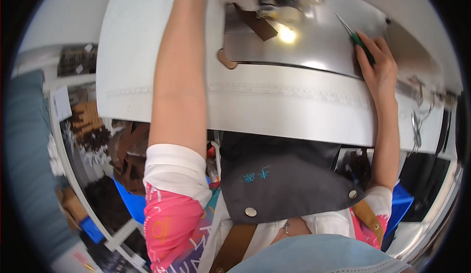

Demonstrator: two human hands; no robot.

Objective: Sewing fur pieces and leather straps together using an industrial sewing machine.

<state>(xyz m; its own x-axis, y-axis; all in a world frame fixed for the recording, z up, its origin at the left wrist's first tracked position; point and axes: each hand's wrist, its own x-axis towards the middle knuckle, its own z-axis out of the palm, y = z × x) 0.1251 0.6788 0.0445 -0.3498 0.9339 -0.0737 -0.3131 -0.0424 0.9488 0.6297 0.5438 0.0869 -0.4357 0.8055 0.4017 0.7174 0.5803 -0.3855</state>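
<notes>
My right hand (381,69) is closed around the green handle of an awl (345,26) at the right of the metal machine bed. The awl's thin metal tip points up and left. Of my left arm only the forearm shows, stretched up to the top edge; its hand lies outside the picture. A sewing machine (282,0) stands at the top, its lit needle area partly blurred. Beside that area, a dark brown strip (262,27) lies on the metal bed (304,57). A tan rounded piece (226,59) sits at the bed's lower left corner.
The white tabletop (289,101) runs along the near side of the bed. Scissors-like metal tools (416,128) lie at its right. Shelves at the left hold stacked brown pieces (88,118). Blue bins (128,199) and a dark apron (289,184) are below the table edge.
</notes>
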